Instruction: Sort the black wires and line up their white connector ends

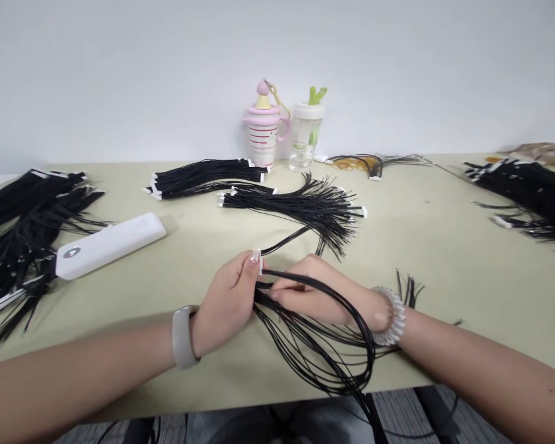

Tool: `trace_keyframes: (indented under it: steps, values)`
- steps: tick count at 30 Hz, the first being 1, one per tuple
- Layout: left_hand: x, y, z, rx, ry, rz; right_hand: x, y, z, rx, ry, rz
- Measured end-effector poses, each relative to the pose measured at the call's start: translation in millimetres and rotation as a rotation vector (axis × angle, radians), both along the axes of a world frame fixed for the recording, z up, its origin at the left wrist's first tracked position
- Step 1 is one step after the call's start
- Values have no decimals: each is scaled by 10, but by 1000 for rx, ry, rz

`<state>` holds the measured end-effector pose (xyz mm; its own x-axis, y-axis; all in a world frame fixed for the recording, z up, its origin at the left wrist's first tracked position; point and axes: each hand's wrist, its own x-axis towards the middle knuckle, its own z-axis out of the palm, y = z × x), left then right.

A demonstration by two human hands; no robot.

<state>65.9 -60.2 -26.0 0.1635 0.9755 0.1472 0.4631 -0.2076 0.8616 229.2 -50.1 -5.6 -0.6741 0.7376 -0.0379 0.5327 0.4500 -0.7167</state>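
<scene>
My left hand is closed around a bunch of thin black wires, its thumb pressing a small white connector at the top. My right hand lies against the left hand, fingers pinched on the same wires. The wires loop down and hang over the table's near edge. One wire runs from the connector up toward a fanned bundle of black wires on the table just beyond my hands.
A white rectangular device lies left of my hands. More black wire bundles lie at the far left, back centre and right. A pink cup and a clear bottle stand by the wall.
</scene>
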Motion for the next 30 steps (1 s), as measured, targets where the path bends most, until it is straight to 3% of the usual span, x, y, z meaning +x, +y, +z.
trace_keyframes:
  steps: [14, 23, 30]
  values:
    - [-1, 2, -6, -10, 1, -11, 10, 7, 43, -86, 95, 56]
    - [8, 21, -10, -17, -14, -41, -38, 0, -25, 38, 34, 6]
    - [11, 18, -3, -30, -25, -42, -30, 9, 33, -206, 200, 29]
